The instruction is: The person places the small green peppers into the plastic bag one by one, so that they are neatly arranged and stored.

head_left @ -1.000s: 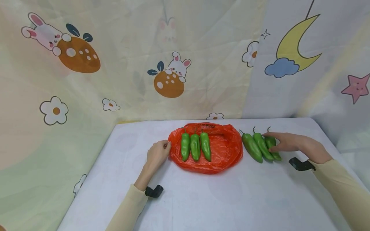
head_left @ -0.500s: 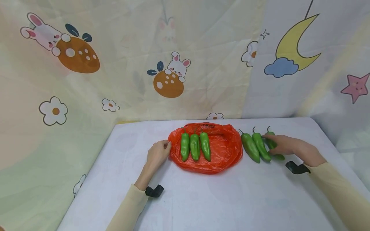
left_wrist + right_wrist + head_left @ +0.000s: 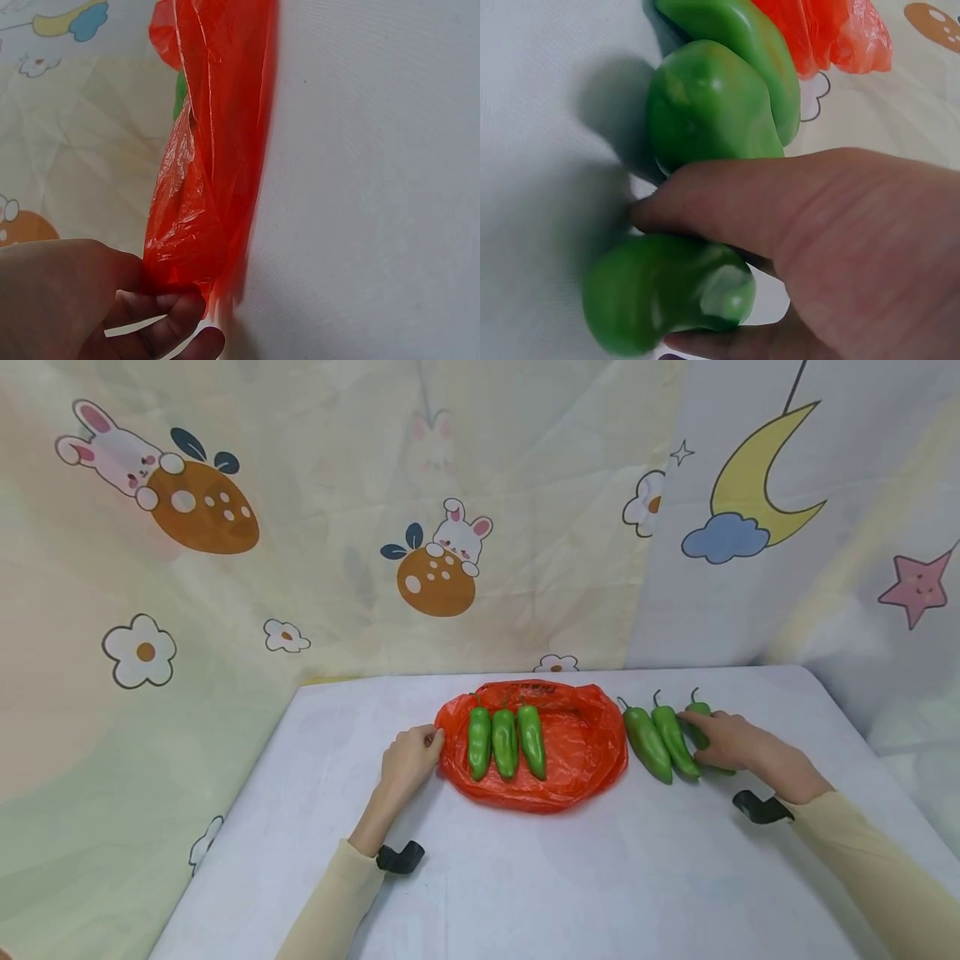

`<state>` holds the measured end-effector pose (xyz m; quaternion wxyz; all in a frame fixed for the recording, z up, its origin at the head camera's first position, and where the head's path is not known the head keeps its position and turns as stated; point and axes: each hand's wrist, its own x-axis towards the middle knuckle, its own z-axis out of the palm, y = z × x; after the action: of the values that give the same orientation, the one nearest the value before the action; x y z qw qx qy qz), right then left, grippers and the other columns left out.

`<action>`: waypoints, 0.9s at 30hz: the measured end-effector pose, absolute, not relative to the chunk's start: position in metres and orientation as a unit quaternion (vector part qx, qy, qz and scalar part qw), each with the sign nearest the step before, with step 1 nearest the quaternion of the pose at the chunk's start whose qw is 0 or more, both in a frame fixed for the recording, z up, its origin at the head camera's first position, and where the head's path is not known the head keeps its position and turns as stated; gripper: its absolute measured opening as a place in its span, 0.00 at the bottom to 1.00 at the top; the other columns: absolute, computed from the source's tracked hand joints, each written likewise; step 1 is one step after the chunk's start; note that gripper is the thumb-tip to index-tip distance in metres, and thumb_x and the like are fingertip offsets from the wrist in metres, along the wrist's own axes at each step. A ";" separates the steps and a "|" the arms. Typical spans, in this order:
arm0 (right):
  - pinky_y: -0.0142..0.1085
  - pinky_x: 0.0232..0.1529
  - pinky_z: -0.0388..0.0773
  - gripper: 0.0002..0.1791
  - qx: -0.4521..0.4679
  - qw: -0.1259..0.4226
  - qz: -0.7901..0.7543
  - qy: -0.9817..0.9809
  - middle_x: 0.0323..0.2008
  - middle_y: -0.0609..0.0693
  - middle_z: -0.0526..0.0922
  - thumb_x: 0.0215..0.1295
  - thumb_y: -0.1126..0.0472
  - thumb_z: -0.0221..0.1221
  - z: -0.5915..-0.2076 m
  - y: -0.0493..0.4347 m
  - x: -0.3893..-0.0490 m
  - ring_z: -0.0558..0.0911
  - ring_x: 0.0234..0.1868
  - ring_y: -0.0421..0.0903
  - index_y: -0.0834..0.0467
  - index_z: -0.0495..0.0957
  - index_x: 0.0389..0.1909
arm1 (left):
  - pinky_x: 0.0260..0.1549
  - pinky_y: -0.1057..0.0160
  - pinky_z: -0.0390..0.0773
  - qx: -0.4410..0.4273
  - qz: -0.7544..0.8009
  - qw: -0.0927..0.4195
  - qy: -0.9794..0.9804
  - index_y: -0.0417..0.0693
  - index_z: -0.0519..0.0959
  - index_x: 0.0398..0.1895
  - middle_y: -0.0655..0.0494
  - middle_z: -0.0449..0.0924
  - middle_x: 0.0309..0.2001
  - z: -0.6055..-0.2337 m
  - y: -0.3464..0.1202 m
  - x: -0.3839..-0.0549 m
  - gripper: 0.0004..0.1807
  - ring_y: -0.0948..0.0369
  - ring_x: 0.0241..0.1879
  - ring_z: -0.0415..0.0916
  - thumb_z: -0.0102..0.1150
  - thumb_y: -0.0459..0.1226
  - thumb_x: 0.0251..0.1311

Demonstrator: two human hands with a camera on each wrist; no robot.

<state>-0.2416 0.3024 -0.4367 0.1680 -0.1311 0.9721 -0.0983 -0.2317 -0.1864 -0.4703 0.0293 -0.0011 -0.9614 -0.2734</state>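
On the table a red plastic bag [image 3: 583, 752] lies spread with its mouth open, and three green peppers [image 3: 505, 745] rest side by side in its left half. My left hand [image 3: 408, 762] pinches the bag's left rim between thumb and fingers; the left wrist view shows the red film [image 3: 187, 247] caught there. To the right of the bag, two green peppers [image 3: 648, 745] lie close together. Beside them my right hand [image 3: 738, 743] holds a third green pepper [image 3: 660, 292], thumb on one side and fingers on the other, covering its middle in the head view.
The white-covered table [image 3: 540, 885] ends at a back edge just beyond the bag. A cartoon-printed curtain [image 3: 322, 527] hangs behind and along the sides. Black bands with a small camera [image 3: 401, 857] sit on both wrists.
The right hand has moved slightly left and closed around the rightmost pepper, whose lower end first swung right. The left hand stays at the bag's rim.
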 end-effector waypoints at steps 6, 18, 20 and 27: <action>0.66 0.47 0.75 0.40 -0.117 0.160 -0.091 0.976 0.54 0.81 0.70 0.56 0.61 0.65 -0.441 0.302 -0.241 0.74 0.52 0.76 0.67 0.62 0.69 | 0.17 0.65 0.63 -0.005 -0.273 0.034 -0.961 0.51 0.79 0.25 0.58 0.72 0.16 -0.471 -0.186 -0.231 0.17 0.61 0.18 0.68 0.49 0.45 0.71; 0.63 0.47 0.76 0.39 -0.126 0.131 -0.086 0.980 0.54 0.78 0.74 0.54 0.62 0.66 -0.436 0.301 -0.240 0.75 0.52 0.75 0.69 0.64 0.68 | 0.16 0.64 0.61 -0.004 -0.266 0.052 -0.962 0.53 0.77 0.22 0.60 0.70 0.15 -0.471 -0.187 -0.230 0.18 0.62 0.17 0.66 0.49 0.45 0.70; 0.61 0.44 0.77 0.40 -0.129 0.127 -0.088 0.980 0.53 0.79 0.74 0.55 0.62 0.66 -0.432 0.301 -0.240 0.76 0.49 0.73 0.69 0.64 0.68 | 0.16 0.64 0.61 -0.005 -0.268 0.051 -0.962 0.53 0.77 0.22 0.60 0.70 0.15 -0.471 -0.187 -0.230 0.18 0.62 0.17 0.66 0.49 0.45 0.70; 0.57 0.40 0.77 0.40 -0.133 0.114 -0.088 0.980 0.51 0.81 0.72 0.54 0.62 0.65 -0.415 0.302 -0.240 0.77 0.43 0.69 0.66 0.62 0.69 | 0.16 0.65 0.61 -0.003 -0.275 0.045 -0.960 0.52 0.77 0.21 0.59 0.70 0.15 -0.472 -0.187 -0.231 0.18 0.62 0.17 0.66 0.49 0.45 0.71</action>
<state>-0.2399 0.3020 -0.4149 0.1144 -0.1334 0.9805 -0.0883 -0.2313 -0.1871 -0.4723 0.0445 -0.0033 -0.9605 -0.2748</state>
